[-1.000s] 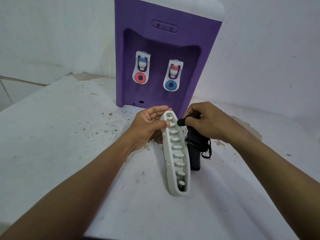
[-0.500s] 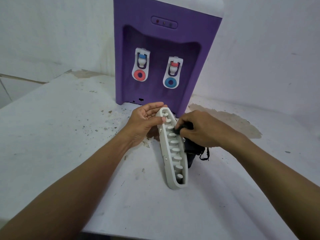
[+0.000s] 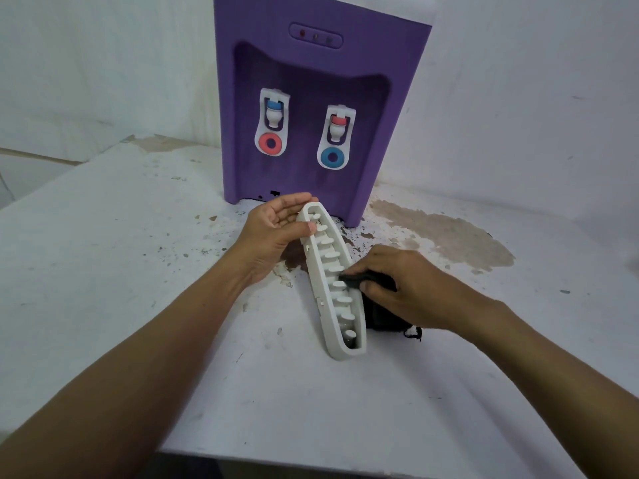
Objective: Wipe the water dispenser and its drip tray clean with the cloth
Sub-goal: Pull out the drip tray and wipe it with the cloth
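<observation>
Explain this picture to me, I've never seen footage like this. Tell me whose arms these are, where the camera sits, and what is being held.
There is no machine here. Both arms belong to one person, and the camera is worn on that person's head, looking forward and down, so you see the hands as their owner does. On the stained white table stands a purple water dispenser with two taps. Its white slotted drip tray is off the dispenser and rests on the table in front of it, tilted up on edge. The left hand holds the tray's far end, thumb in front and fingers behind. The right hand pinches a black cloth against the slots near the tray's middle. The rest of the cloth is bunched under that hand.
</observation>
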